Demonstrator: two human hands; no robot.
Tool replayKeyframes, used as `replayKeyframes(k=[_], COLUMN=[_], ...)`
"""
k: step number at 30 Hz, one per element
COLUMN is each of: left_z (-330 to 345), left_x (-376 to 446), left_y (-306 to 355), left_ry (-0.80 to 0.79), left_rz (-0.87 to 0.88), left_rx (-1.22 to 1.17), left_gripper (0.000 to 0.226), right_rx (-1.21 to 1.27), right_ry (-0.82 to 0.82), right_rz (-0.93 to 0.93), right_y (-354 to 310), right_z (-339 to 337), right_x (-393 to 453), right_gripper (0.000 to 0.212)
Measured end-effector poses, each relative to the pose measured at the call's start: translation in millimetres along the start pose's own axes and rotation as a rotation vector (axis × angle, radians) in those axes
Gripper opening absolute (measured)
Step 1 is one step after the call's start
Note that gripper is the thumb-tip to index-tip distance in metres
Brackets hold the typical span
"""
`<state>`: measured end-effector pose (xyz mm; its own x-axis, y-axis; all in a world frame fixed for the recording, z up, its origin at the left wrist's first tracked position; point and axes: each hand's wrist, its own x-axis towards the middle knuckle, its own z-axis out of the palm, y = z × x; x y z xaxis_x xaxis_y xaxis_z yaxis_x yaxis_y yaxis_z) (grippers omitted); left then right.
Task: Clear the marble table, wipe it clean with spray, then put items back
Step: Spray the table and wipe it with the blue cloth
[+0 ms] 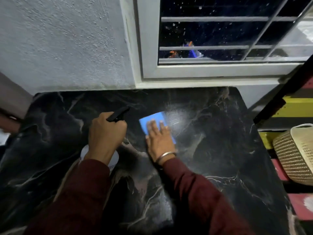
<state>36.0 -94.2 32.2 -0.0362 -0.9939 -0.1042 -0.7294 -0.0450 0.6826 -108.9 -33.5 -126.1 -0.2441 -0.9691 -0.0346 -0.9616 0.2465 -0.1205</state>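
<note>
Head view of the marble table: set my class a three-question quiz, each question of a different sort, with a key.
1. True or false: the right hand presses flat on the blue cloth.
2. Which hand holds the spray bottle? A left B right
3. Fill in: the woven basket stands to the ____ of the marble table.

Key: 1 true; 2 A, the left hand; 3 right.

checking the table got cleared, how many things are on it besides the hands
2: a blue cloth under the right hand mid-table, and a spray bottle gripped by the left hand. The arms may hide more.
</note>
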Motion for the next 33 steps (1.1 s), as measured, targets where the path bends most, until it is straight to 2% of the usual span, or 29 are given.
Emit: replayKeyframes(k=[2,3,5,7,10,11,13,15,17,22,24,26,28,31,33], left_z=[-2.7,-3.7,-6.8,-11.8,-21.4,-24.7,-34.3,-45.2,-54.3,-68.8,-73.3,-78.7,-83.1,-89.3,-93.4], left_x=[-8.6,-12.0,-19.6,-27.4,-34.0,-34.5,-36.7,-41.4,-49.2,-67.6,-74.0,-81.5,-87.5,-93.5,-95.1], left_y=[-4.4,-6.3,-9.5,-15.3,-27.1,-31.0,-39.2,-45.1,-48.0,-54.0,-58.6,-65.5,-74.7,-88.2,-95.8], left_ry=[-0.016,-0.021,-0.047,-0.068,-0.071,-0.067,-0.066,-0.060,-0.070,-0.070,-0.078,-0.103,-0.116,-0.119,-0.129], left_rz=[0.023,0.032,0.054,0.058,0.081,0.087,0.111,0.131,0.140,0.081,0.085,0.097,0.096,0.065,0.071], left_rx=[0.036,0.043,0.041,0.057,0.031,0.036,0.058,0.049,0.058,0.063,0.064,0.071,0.067,0.048,0.045], left_gripper=[0.017,0.016,0.015,0.019,0.024,0.024,0.022,0.021,0.021,0.019,0.019,0.020,0.019,0.020,0.020], right_rx=[-0.052,-0.031,0.012,-0.057,-0.010,0.020,0.062,0.070,0.063,0.125,0.121,0.060,0.017,0.028,0.069], right_ry=[-0.107,-0.147,-0.111,-0.021,0.073,0.082,0.093,0.111,0.122,0.005,-0.119,-0.129,-0.042,0.042,0.009], right_rz=[-0.384,-0.503,-0.523,-0.322,0.322,0.454,0.648,0.696,0.562,-0.081,-0.360,-0.479,-0.319,0.293,0.537], right_y=[-57.3,-65.0,-35.1,27.2,140.9,164.0,165.7,116.7,44.3,-131.2,-142.3,-103.8,-43.4,54.2,82.4], right_z=[-0.4,-2.6,-11.9,-16.6,-31.8,-37.1,-39.1,-31.8,-18.2,11.1,6.8,4.6,-1.8,-16.2,-25.4], right_x=[-53.1,-76.8,-95.0,-88.0,-80.1,-87.4,-106.9,-116.9,-116.1,-148.9,-187.1,-209.6,-212.1,-218.5,-240.9], right_gripper=[0.057,0.055,0.052,0.053,0.064,0.066,0.063,0.058,0.060,0.056,0.055,0.054,0.054,0.059,0.067])
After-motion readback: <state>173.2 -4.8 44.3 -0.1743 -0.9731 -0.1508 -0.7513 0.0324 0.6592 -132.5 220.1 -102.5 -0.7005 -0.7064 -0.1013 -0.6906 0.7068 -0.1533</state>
